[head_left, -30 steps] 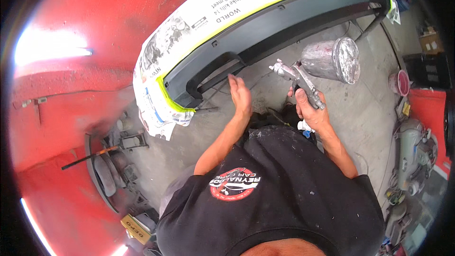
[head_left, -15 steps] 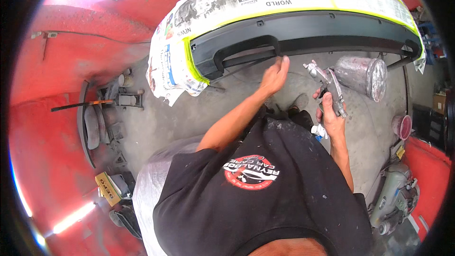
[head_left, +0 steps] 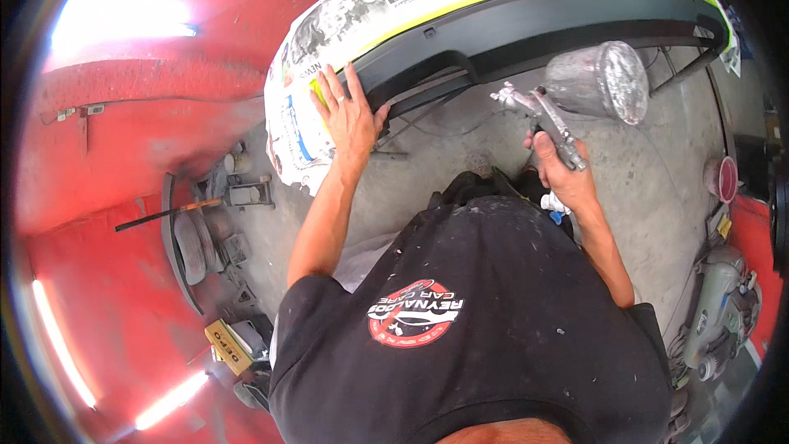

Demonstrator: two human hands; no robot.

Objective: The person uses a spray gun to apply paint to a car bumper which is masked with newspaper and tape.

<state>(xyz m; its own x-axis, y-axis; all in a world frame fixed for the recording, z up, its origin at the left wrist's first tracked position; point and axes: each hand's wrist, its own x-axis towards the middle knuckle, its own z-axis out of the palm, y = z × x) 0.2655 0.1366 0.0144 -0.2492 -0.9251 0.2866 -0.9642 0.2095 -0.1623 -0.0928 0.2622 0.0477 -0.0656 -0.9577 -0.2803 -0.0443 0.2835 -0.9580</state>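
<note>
A long dark bumper (head_left: pixel 526 25) spans the upper middle, its upper edge and left end covered with newspaper (head_left: pixel 345 8) edged in bright yellow tape. My left hand (head_left: pixel 347 119) lies with spread fingers on the bumper's left end, across the tape and the edge of the paper. My right hand (head_left: pixel 560 173) grips a silver spray gun (head_left: pixel 551 123) with a large, paint-speckled metal cup (head_left: pixel 597 82). The gun is held below the bumper, its nozzle pointing up-left. A white fitting with some blue (head_left: pixel 557 204) hangs below the grip.
Red walls (head_left: pixel 115 140) with bright tube lights surround the grey concrete floor (head_left: pixel 641 222). At left are stacked dark parts (head_left: pixel 193 247) and a yellow box (head_left: pixel 228 345). A pink bucket (head_left: pixel 722 179) and a grey-green compressor (head_left: pixel 711 321) stand at right.
My left hand has moved from near the bumper's cutout leftward onto its taped left end. The spray gun has shifted up-left in view since half a second ago, and the view itself has shifted.
</note>
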